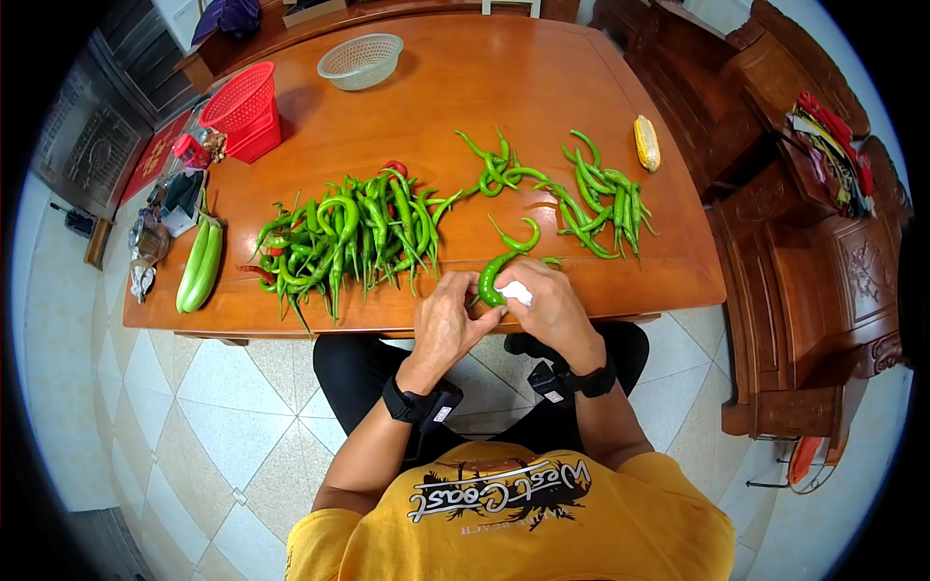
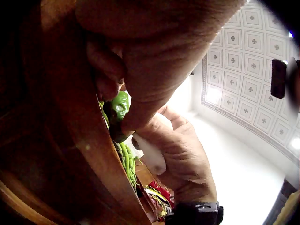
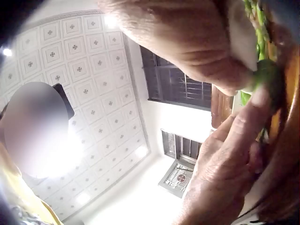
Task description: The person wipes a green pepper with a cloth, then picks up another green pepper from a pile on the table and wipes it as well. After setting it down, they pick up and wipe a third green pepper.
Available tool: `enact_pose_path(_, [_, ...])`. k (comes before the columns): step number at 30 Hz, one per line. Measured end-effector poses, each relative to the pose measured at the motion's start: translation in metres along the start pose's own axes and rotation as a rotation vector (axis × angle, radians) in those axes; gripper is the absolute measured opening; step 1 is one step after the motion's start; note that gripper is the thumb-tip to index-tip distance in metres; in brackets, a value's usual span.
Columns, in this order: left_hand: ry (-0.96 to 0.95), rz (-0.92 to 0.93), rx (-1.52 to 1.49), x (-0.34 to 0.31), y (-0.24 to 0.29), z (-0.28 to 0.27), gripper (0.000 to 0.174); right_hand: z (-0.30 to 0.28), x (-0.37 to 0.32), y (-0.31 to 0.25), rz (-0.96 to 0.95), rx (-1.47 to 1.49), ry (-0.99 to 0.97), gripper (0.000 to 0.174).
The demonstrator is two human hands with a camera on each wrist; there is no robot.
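A curved green chili pepper (image 1: 491, 279) is between the two hands at the table's front edge. My left hand (image 1: 446, 315) pinches its near end between thumb and fingers; in the left wrist view the glossy green skin (image 2: 121, 107) shows beside that thumb. My right hand (image 1: 554, 302) holds a crumpled white wad, like tissue (image 1: 516, 291), against the pepper. Its fingertips meet the pepper (image 3: 269, 79) opposite the left thumb in the right wrist view. Another green pepper (image 1: 513, 232) lies just beyond the hands.
Left of the hands spreads a big heap of green peppers (image 1: 358, 228) with a few red ones. Smaller pepper groups (image 1: 605, 198) lie to the right, near a corn cob (image 1: 646, 145). Long green eggplants (image 1: 201, 263), a red basket (image 1: 254, 126) and a pale colander (image 1: 360, 63) stand farther off.
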State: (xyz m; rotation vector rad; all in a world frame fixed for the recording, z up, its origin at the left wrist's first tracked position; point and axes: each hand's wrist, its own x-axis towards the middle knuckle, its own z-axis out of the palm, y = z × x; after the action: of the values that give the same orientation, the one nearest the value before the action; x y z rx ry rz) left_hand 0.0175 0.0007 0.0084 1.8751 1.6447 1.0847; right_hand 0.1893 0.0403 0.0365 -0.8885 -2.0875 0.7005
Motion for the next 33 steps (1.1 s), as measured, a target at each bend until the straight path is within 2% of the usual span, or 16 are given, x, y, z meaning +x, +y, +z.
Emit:
enact_pose_path(4, [-0.004, -0.029, 0.004, 0.0, 0.001, 0.0, 0.041, 0.0, 0.001, -0.005, -0.005, 0.045, -0.054, 0.025])
enact_pose_path(7, [-0.003, -0.02, 0.014, 0.0, -0.001, 0.0, 0.041, 0.001, 0.001, -0.004, 0.069, 0.08, -0.01, 0.023])
enact_pose_path(10, [-0.01, -0.035, 0.01, 0.0, 0.002, -0.001, 0.042, 0.004, 0.0, -0.003, 0.058, -0.002, 0.111, 0.02])
enact_pose_path(13, [-0.002, -0.018, 0.016, 0.0, 0.0, 0.001, 0.043, 0.002, -0.002, -0.001, 0.16, -0.065, 0.085, 0.018])
enact_pose_path(25, [0.007, 0.0, 0.002, -0.001, -0.004, 0.002, 0.044, -0.005, 0.0, -0.016, 0.071, -0.165, -0.117, 0.016])
enact_pose_path(33, [-0.01, -0.031, 0.009, -0.001, -0.002, 0.002, 0.045, -0.004, -0.002, -0.004, 0.161, -0.107, -0.03, 0.014])
